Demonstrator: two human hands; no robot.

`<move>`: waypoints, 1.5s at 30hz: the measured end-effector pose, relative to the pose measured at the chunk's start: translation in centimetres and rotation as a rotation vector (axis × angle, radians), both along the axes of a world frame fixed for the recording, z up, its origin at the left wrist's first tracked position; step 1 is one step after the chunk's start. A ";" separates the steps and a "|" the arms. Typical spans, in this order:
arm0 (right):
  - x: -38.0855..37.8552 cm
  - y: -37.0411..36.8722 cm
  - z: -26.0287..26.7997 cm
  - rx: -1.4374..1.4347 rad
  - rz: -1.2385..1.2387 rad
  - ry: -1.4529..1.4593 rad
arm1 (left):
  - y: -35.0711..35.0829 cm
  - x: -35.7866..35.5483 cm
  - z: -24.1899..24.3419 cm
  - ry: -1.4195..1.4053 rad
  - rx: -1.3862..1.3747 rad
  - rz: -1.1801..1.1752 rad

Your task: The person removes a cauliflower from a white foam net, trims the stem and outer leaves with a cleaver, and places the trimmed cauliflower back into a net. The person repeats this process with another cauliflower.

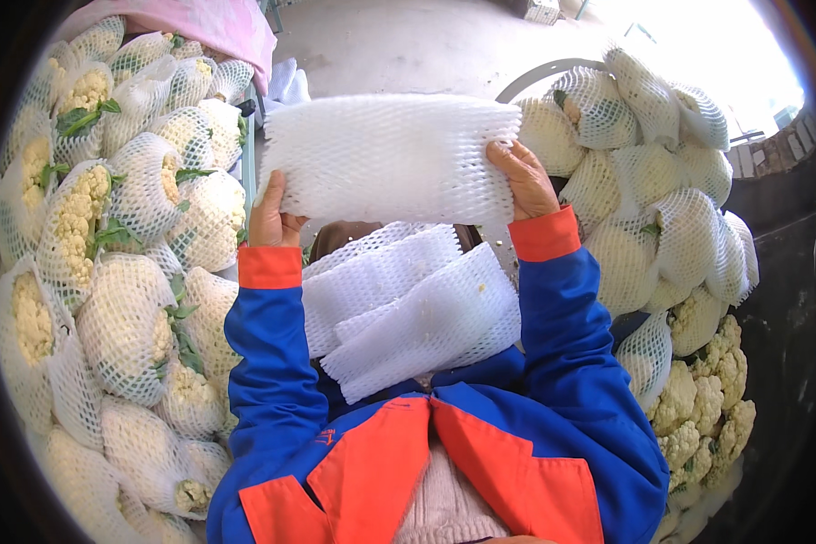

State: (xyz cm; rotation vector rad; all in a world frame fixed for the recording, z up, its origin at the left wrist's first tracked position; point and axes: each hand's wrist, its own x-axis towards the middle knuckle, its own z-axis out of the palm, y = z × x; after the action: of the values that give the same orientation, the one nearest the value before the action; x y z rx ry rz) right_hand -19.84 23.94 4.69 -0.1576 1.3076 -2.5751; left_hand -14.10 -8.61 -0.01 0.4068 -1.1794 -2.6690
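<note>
A flat white foam net sleeve (394, 160) is stretched out in front of me, held up by its two ends. My left hand (275, 214) grips the lower left corner, thumb on the near face. On the opposite side my right hand (525, 178) pinches the right edge, its fingers partly hidden behind the foam. Across my lap, below the raised sleeve, lie several more flat foam net sleeves (421, 319), overlapping at a slant. Small yellowish crumbs dot the top one.
Net-wrapped cauliflowers (132, 326) are heaped at my left, under a pink cloth (197, 30) at the far end. More wrapped cauliflowers (687, 234) are piled at my right, above bare cauliflower heads (704, 401). A dark wall (789, 306) stands beyond them. Concrete floor (394, 47) lies ahead.
</note>
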 end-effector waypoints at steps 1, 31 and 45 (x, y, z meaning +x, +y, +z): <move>0.2 -0.1 -0.1 -0.001 0.000 0.057 | 0.0 0.5 -0.2 0.025 -0.019 0.072; 5.6 1.9 -3.0 0.398 -0.103 0.097 | -3.2 12.9 -0.6 -0.080 -0.509 -0.300; 12.7 0.1 -5.8 1.437 -0.390 0.618 | 8.6 9.6 1.5 0.349 -1.543 -0.315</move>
State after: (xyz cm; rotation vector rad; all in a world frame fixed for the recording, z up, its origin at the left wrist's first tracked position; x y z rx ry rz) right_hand -7.10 23.99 -1.09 -0.4328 3.2303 -1.1553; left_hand -4.52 0.00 1.47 -0.5008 -2.6715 -1.1374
